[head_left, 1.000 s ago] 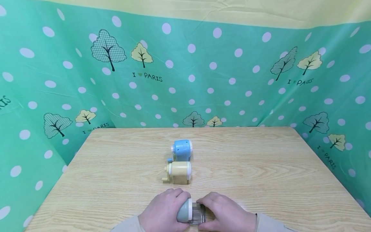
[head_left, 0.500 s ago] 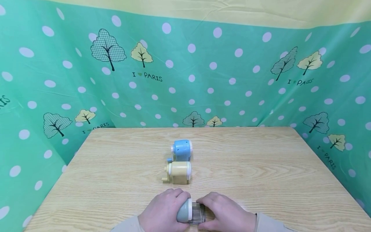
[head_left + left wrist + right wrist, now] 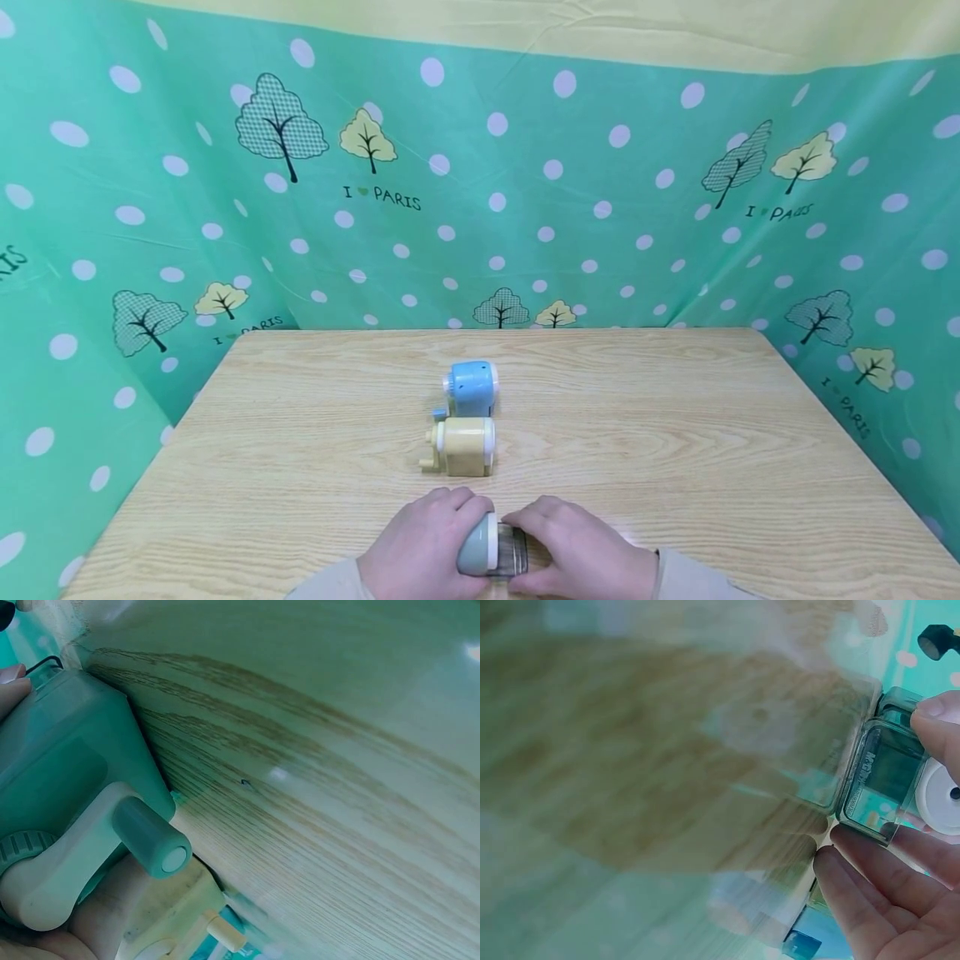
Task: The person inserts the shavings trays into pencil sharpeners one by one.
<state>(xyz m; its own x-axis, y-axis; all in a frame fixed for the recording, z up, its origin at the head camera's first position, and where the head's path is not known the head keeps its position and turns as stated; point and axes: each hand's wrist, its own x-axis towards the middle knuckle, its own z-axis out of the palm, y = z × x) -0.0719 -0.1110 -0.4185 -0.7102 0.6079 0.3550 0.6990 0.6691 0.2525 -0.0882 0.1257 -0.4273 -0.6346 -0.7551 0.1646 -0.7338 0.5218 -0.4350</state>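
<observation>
My left hand (image 3: 420, 542) grips a green crank pencil sharpener (image 3: 473, 552) with a white front rim, low in the head view. Its crank handle (image 3: 154, 836) shows close up in the left wrist view. My right hand (image 3: 581, 546) pinches the clear smoky shavings drawer (image 3: 513, 552) between thumb and fingers. The drawer juts partly out of the sharpener's right side. In the right wrist view the drawer's end face (image 3: 885, 784) sits below the sharpener's round white front (image 3: 939, 796). The palm side of my left hand is hidden in the head view.
A cream crank sharpener (image 3: 465, 447) stands just beyond my hands, and a blue one (image 3: 472, 388) right behind it, cranks to the left. They stand on a wooden table (image 3: 637, 417). A green patterned cloth (image 3: 525, 208) hangs around its back and sides.
My right hand has shifted slightly left with the drawer, so a little less of the drawer juts out of the sharpener. My left hand and the other two sharpeners have stayed put.
</observation>
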